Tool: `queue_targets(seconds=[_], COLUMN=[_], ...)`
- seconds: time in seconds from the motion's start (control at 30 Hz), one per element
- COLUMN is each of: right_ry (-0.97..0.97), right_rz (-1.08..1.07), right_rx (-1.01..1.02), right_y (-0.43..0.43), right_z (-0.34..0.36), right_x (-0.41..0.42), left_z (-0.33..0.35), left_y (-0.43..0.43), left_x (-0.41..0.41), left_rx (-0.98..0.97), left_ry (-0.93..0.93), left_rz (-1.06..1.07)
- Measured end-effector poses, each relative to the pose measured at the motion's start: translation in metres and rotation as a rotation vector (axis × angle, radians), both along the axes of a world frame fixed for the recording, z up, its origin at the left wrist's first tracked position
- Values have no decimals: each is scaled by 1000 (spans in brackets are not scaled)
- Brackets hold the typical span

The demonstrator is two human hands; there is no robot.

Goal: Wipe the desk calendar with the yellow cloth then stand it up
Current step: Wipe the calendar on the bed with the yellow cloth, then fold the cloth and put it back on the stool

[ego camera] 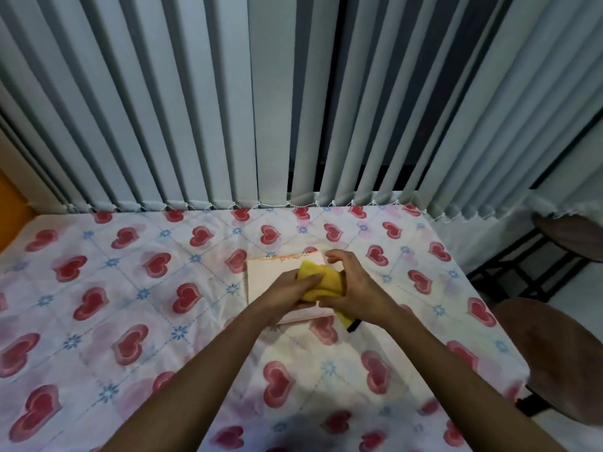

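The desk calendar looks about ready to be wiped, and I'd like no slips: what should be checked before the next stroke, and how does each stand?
1. Desk calendar lies flat on the heart-print tablecloth: ok.
2. Yellow cloth sits over the calendar: ok.
3. Left hand grips the cloth: ok.
4. Right hand grips the cloth: ok, thumb and forefinger free.
5. Calendar steadied against sliding: cannot tell.
6. Bare tablecloth behind for standing it up: ok.

a home room: heart-print tablecloth [137, 288], vertical window blinds [195, 109], brown stools [554, 360] alongside
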State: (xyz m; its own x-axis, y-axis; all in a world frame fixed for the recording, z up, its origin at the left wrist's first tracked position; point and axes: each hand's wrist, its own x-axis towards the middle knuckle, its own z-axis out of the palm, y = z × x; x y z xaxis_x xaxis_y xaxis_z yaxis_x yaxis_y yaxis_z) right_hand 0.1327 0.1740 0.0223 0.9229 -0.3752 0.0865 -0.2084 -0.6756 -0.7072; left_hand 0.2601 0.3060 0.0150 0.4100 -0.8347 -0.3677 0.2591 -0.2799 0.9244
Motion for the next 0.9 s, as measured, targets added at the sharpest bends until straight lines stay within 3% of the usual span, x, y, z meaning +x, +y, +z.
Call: queue_targets(seconds=[0.17, 0.27, 0.33, 0.5, 0.6, 0.7, 0.8, 0.9], right_ry=[-252, -267, -273, -596, -642, -562, -534, -551], right_rz=[-358, -527, -485, -528, -663, -899, -1031, -1107], right_rx=[460, 1118, 1519, 1830, 1627, 1134, 705, 476], right_y=[9, 17, 18, 7, -18, -50, -90, -139], right_z=[-8, -22, -25, -19, -9, -6, -6, -15], right_x=[-32, -43, -48, -60, -82, -119, -165, -220], left_z=[19, 27, 33, 33, 31, 25, 16, 5], left_y=[-17, -32, -42, -70, -95, -133, -175, -222], left_x=[-6, -16, -26, -45, -60, -90, -130, -176], left_rx=[-109, -170, -206, -254, -251, -198, -142, -110], left_ry=[-106, -142, -143, -150, -201, -182, 144, 355], left_rz=[-22, -25, -28, -56, -107, -183, -307, -368])
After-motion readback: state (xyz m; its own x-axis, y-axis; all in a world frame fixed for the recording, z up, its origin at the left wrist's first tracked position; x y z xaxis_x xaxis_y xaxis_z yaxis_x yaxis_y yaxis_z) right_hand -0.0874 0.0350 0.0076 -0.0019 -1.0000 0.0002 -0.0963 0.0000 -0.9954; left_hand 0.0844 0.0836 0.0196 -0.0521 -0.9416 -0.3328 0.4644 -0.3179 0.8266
